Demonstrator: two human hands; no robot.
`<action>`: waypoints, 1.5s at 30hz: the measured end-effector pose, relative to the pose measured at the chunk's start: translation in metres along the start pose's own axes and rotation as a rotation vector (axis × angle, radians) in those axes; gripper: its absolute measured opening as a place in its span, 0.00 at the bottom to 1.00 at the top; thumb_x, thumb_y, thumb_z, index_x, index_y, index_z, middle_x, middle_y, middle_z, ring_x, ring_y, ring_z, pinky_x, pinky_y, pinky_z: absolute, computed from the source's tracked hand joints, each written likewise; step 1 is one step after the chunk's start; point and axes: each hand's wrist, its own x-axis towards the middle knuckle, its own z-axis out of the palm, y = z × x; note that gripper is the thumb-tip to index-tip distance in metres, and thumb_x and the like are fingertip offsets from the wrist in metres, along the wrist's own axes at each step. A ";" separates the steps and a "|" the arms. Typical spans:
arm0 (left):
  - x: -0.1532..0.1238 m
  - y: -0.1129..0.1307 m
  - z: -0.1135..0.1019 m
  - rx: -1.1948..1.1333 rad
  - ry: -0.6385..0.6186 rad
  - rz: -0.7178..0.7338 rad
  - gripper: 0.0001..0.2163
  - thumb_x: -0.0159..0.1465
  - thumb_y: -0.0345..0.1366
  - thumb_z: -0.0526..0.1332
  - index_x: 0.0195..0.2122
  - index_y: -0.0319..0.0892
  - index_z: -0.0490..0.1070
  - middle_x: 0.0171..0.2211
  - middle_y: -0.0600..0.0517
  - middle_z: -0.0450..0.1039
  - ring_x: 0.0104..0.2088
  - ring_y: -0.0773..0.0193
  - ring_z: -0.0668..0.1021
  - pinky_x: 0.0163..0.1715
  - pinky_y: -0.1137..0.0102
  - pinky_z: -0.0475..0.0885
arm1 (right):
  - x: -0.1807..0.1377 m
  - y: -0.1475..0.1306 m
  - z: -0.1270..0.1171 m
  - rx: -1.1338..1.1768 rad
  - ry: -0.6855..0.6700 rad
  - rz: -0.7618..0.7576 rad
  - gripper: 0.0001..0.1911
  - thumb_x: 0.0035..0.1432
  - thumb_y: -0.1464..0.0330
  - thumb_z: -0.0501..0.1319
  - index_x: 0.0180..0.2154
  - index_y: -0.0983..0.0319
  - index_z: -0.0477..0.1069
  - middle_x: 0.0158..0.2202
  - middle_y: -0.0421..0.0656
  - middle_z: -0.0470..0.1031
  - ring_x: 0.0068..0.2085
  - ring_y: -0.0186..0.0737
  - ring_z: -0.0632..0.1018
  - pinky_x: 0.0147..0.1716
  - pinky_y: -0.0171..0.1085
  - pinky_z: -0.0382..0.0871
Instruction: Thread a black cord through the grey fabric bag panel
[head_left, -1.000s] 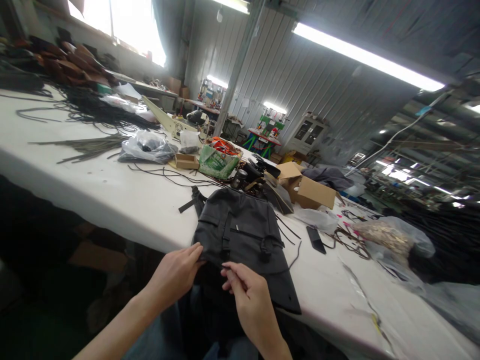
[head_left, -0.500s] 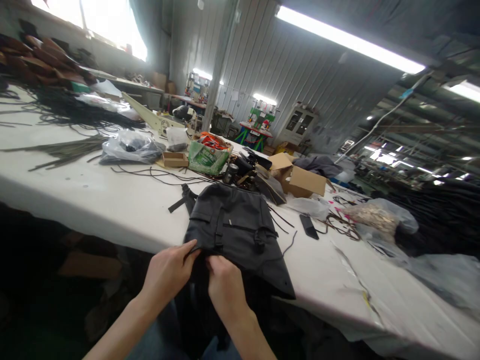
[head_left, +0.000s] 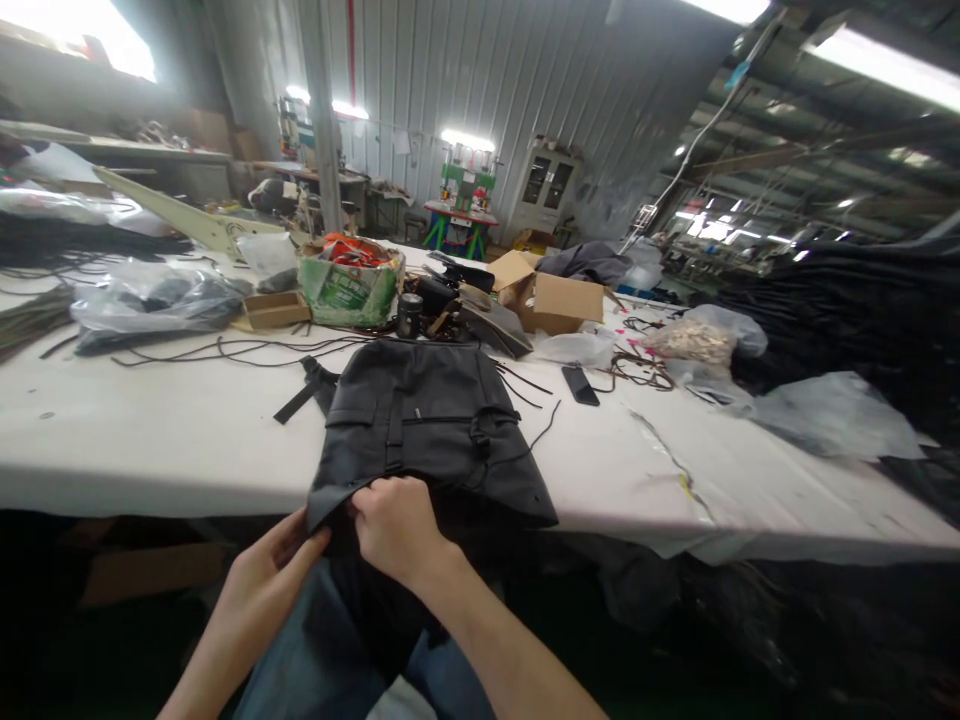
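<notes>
A black backpack [head_left: 435, 410] lies on the white-covered table, its near end hanging over the front edge. Buckled straps and a zipped pocket show on its upper side. My left hand [head_left: 277, 560] pinches the left corner of the near edge between thumb and fingers. Just right of it, my right hand [head_left: 394, 520] is closed on the same edge, knuckles up; its fingertips are hidden by the fabric. Whether the right fingers hold anything besides the fabric, I cannot tell.
Behind the backpack stand a green bag [head_left: 349, 285] with orange contents, a black can [head_left: 409, 316] and an open cardboard box [head_left: 566, 300]. A phone [head_left: 580, 385] lies to the right. Plastic bags [head_left: 157, 295] and loose dark cords are on the left. The table's front edge [head_left: 150, 500] is close to me.
The view has turned, so the scene sits further left. My left hand has moved out to the backpack's left corner, and my right hand has moved left along the edge.
</notes>
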 end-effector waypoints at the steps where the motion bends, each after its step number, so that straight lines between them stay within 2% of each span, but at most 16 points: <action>1: -0.003 0.002 0.000 -0.028 -0.009 -0.029 0.34 0.54 0.53 0.78 0.59 0.40 0.82 0.56 0.44 0.86 0.62 0.40 0.83 0.65 0.57 0.78 | 0.000 -0.001 0.000 0.007 -0.004 -0.013 0.10 0.72 0.66 0.61 0.42 0.58 0.82 0.40 0.44 0.86 0.40 0.44 0.85 0.36 0.39 0.69; 5: -0.009 0.006 -0.002 -0.135 -0.051 -0.123 0.43 0.51 0.54 0.81 0.64 0.37 0.77 0.54 0.43 0.87 0.57 0.44 0.86 0.51 0.69 0.84 | -0.002 -0.004 -0.001 0.025 -0.018 -0.050 0.10 0.71 0.66 0.61 0.42 0.59 0.82 0.41 0.45 0.86 0.40 0.45 0.86 0.35 0.38 0.71; 8: -0.011 0.006 -0.003 -0.232 -0.078 -0.167 0.45 0.51 0.50 0.83 0.67 0.37 0.74 0.53 0.44 0.87 0.51 0.48 0.88 0.45 0.71 0.85 | -0.003 -0.005 0.000 0.028 -0.018 -0.053 0.10 0.70 0.67 0.61 0.42 0.60 0.82 0.41 0.47 0.86 0.40 0.46 0.86 0.36 0.38 0.72; 12: -0.016 0.007 -0.002 -0.309 -0.070 -0.197 0.43 0.51 0.47 0.83 0.67 0.39 0.75 0.52 0.45 0.88 0.49 0.48 0.89 0.46 0.70 0.86 | -0.002 -0.005 -0.001 0.030 -0.026 -0.064 0.09 0.69 0.67 0.62 0.41 0.61 0.82 0.41 0.47 0.86 0.40 0.46 0.86 0.35 0.38 0.72; 18: -0.022 0.007 -0.001 -0.350 0.005 -0.229 0.40 0.48 0.47 0.83 0.61 0.37 0.78 0.54 0.42 0.87 0.50 0.44 0.89 0.46 0.68 0.86 | -0.004 -0.008 -0.005 0.035 -0.040 -0.076 0.10 0.68 0.67 0.62 0.41 0.61 0.83 0.40 0.48 0.87 0.39 0.47 0.87 0.35 0.38 0.72; 23: -0.020 0.001 -0.002 -0.342 -0.035 -0.217 0.38 0.52 0.45 0.82 0.63 0.39 0.78 0.48 0.44 0.89 0.46 0.44 0.90 0.48 0.62 0.87 | -0.004 -0.009 -0.008 0.044 -0.048 -0.076 0.11 0.69 0.66 0.61 0.40 0.60 0.83 0.40 0.48 0.87 0.39 0.47 0.87 0.36 0.39 0.72; 28: -0.022 0.002 0.000 -0.357 -0.058 -0.214 0.35 0.54 0.45 0.82 0.62 0.40 0.79 0.49 0.44 0.88 0.47 0.44 0.90 0.47 0.63 0.87 | -0.003 -0.011 -0.009 0.052 -0.064 -0.070 0.10 0.68 0.66 0.62 0.40 0.60 0.83 0.40 0.48 0.87 0.39 0.48 0.87 0.36 0.39 0.72; 32: -0.023 0.003 -0.001 -0.544 -0.055 -0.228 0.30 0.56 0.43 0.79 0.59 0.37 0.80 0.51 0.40 0.87 0.48 0.41 0.89 0.46 0.58 0.88 | 0.000 -0.015 -0.005 0.056 -0.079 -0.043 0.10 0.68 0.67 0.62 0.40 0.60 0.84 0.39 0.48 0.87 0.39 0.47 0.87 0.38 0.38 0.73; 35: -0.019 -0.008 0.000 -0.703 -0.062 -0.269 0.23 0.56 0.37 0.77 0.53 0.35 0.83 0.50 0.37 0.87 0.49 0.41 0.89 0.48 0.54 0.88 | 0.002 -0.016 -0.001 0.054 -0.091 -0.017 0.10 0.67 0.67 0.63 0.42 0.60 0.84 0.40 0.48 0.87 0.40 0.47 0.87 0.39 0.38 0.73; 38: -0.018 -0.026 0.009 -0.745 -0.055 -0.323 0.22 0.53 0.30 0.80 0.51 0.38 0.85 0.49 0.41 0.87 0.51 0.47 0.88 0.54 0.60 0.86 | 0.005 -0.017 0.003 0.050 -0.097 0.000 0.10 0.67 0.68 0.63 0.42 0.59 0.85 0.40 0.48 0.87 0.41 0.46 0.87 0.39 0.37 0.72; 41: -0.020 -0.038 0.025 -0.782 -0.029 -0.280 0.21 0.49 0.40 0.86 0.43 0.40 0.88 0.48 0.42 0.88 0.50 0.50 0.89 0.52 0.66 0.85 | 0.003 -0.020 0.006 0.058 -0.071 -0.023 0.10 0.65 0.71 0.63 0.40 0.59 0.85 0.38 0.48 0.87 0.40 0.47 0.87 0.37 0.37 0.71; 43: -0.017 -0.041 0.034 -0.776 -0.012 -0.208 0.26 0.47 0.49 0.87 0.43 0.40 0.89 0.47 0.40 0.88 0.47 0.50 0.89 0.49 0.66 0.85 | 0.001 -0.017 0.011 0.075 -0.043 -0.038 0.14 0.64 0.76 0.60 0.37 0.59 0.85 0.37 0.49 0.86 0.39 0.48 0.87 0.36 0.37 0.70; 44: -0.012 -0.041 0.037 -0.762 0.002 -0.189 0.28 0.46 0.53 0.87 0.42 0.40 0.89 0.45 0.40 0.88 0.44 0.51 0.89 0.48 0.66 0.85 | 0.002 -0.012 0.016 0.088 -0.050 -0.008 0.17 0.65 0.77 0.58 0.38 0.57 0.85 0.38 0.49 0.87 0.39 0.47 0.87 0.37 0.37 0.71; 45: -0.006 -0.041 0.038 -0.732 0.038 -0.184 0.31 0.42 0.58 0.86 0.40 0.41 0.90 0.38 0.40 0.87 0.39 0.51 0.89 0.43 0.65 0.86 | 0.005 -0.007 0.023 0.099 -0.067 0.010 0.19 0.65 0.77 0.57 0.38 0.55 0.86 0.39 0.49 0.87 0.40 0.48 0.88 0.38 0.37 0.72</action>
